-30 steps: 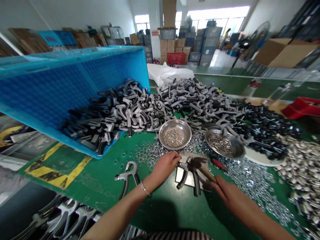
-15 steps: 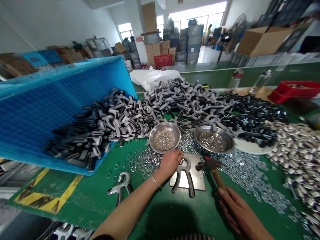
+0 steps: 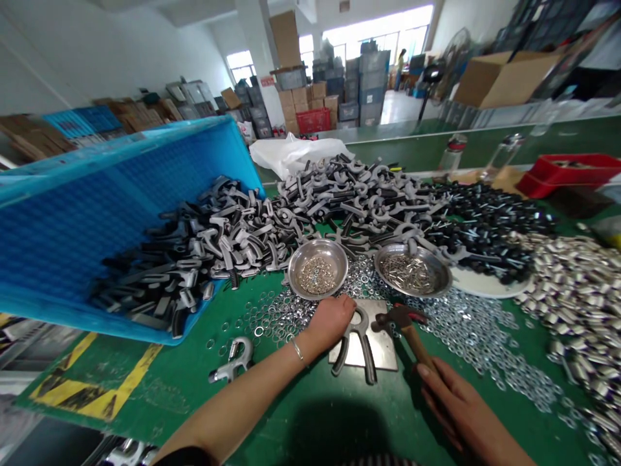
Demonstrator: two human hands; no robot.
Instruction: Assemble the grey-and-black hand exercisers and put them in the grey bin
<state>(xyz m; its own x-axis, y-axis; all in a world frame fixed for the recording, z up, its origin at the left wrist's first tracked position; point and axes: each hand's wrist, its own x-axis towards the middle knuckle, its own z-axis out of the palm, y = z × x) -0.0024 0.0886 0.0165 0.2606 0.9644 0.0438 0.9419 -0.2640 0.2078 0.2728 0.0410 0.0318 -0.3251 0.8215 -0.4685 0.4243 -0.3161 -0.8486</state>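
A grey hand-grip piece with two black-lined handles (image 3: 367, 353) lies on a square metal plate (image 3: 386, 359). My left hand (image 3: 334, 318) is closed at the top left of this piece, fingertips pinched at its curved end; whatever is between them is too small to make out. In my right hand (image 3: 446, 395) is a claw hammer (image 3: 412, 333) held by its wooden handle, its head over the plate's right edge, beside the piece. Another grip piece with a spring (image 3: 241, 355) lies left of my forearm. Behind the plate stand two metal bowls of small parts (image 3: 295, 285) (image 3: 447, 285).
A blue crate (image 3: 121, 181) of grey handles lies tipped at the left. Heaped handles (image 3: 359, 188), black parts (image 3: 485, 213), silver cylinders (image 3: 577, 285) and loose rings (image 3: 480, 343) cover the back and right. A red bin (image 3: 567, 171) and bottles stand farther back.
The hammer head has moved slightly left, closer to the grip piece and over the plate's edge. My left hand stays at the piece's top. The view has shifted a little.
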